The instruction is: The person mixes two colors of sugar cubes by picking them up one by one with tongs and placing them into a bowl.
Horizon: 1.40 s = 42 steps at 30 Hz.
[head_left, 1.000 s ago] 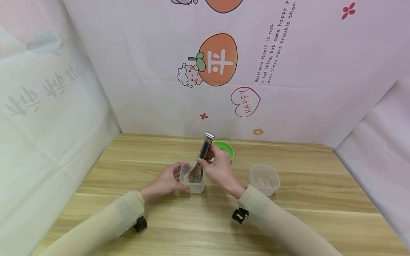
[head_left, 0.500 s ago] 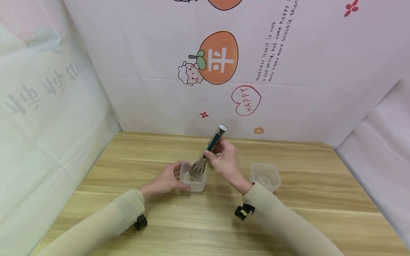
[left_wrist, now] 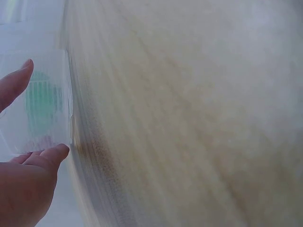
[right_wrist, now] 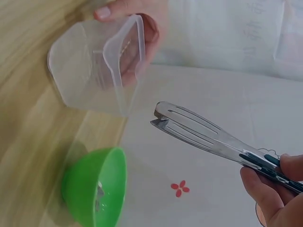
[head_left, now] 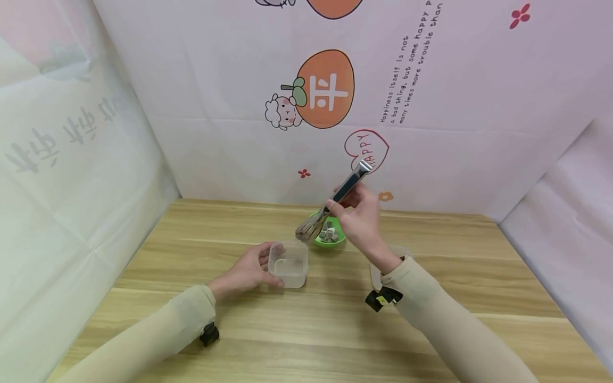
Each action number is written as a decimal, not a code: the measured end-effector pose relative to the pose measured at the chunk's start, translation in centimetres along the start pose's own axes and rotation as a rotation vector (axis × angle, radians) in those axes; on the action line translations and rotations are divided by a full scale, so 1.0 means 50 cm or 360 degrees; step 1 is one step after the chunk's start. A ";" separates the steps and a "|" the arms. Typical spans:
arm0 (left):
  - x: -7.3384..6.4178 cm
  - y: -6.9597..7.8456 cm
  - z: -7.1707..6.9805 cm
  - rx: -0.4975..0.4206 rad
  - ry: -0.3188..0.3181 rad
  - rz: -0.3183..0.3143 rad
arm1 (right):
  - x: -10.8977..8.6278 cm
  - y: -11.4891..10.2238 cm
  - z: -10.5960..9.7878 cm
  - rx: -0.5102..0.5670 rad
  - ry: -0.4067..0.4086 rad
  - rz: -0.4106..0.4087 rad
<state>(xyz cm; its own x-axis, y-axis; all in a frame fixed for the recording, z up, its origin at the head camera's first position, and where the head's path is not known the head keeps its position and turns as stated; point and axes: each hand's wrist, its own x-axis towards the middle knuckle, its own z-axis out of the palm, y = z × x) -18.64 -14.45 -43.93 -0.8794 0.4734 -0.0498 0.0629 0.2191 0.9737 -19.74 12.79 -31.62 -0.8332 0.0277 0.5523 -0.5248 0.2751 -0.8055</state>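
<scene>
My left hand (head_left: 245,270) holds a clear square plastic container (head_left: 293,281) on the table, thumb on the near side and fingers on the far side. Metal tongs (head_left: 346,189) with dark grips are pinched in my right hand (head_left: 360,219), tilted, their slotted heads pointing down and left. Those heads hover between the container and a green bowl (head_left: 330,244) of small grey cubes (head_left: 329,233). In the right wrist view the tips of the tongs (right_wrist: 189,126) nearly meet, and I see nothing between them. No cube shows inside the container.
A second clear container (head_left: 375,271) stands to the right, partly hidden behind my right wrist. The wood-grain table (head_left: 287,335) ends at a printed cloth backdrop (head_left: 230,154), with white cloth on both sides.
My right hand has lifted the tongs out of the container and moved them up and to the right, to beside the green bowl. The left hand has stayed at the container.
</scene>
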 end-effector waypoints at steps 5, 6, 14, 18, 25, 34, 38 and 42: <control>0.000 0.001 0.000 0.0011 0.0006 -0.0005 | 0.018 0.002 -0.016 -0.0058 0.0027 -0.0033; 0.000 0.001 0.000 0.0014 0.0006 -0.0005 | 0.022 0.004 -0.019 -0.0073 0.0032 -0.0031; -0.001 0.000 -0.001 0.0015 0.0008 -0.0005 | 0.037 0.023 -0.019 -0.0222 0.0055 0.0010; 0.000 -0.001 -0.001 0.0004 0.0008 -0.0010 | 0.040 0.033 -0.015 -0.0251 0.0053 0.0064; 0.002 -0.002 0.001 0.0015 0.0012 -0.0022 | 0.043 0.058 -0.011 -0.0316 0.0033 0.0095; 0.002 -0.002 0.003 -0.0009 0.0015 -0.0003 | 0.048 0.083 -0.005 -0.0400 0.0019 0.0117; 0.001 0.000 0.003 -0.0011 0.0013 -0.0001 | 0.049 0.086 -0.004 -0.0391 0.0022 0.0106; 0.000 0.000 0.002 0.0000 0.0007 0.0001 | 0.049 0.091 -0.003 -0.0391 0.0027 0.0088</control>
<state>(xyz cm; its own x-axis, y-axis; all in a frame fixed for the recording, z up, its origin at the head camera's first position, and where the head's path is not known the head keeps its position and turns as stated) -18.61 -14.37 -43.95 -0.8814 0.4699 -0.0483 0.0635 0.2191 0.9736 -24.11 14.27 -33.90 -0.8552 0.0646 0.5143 -0.4189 0.4981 -0.7592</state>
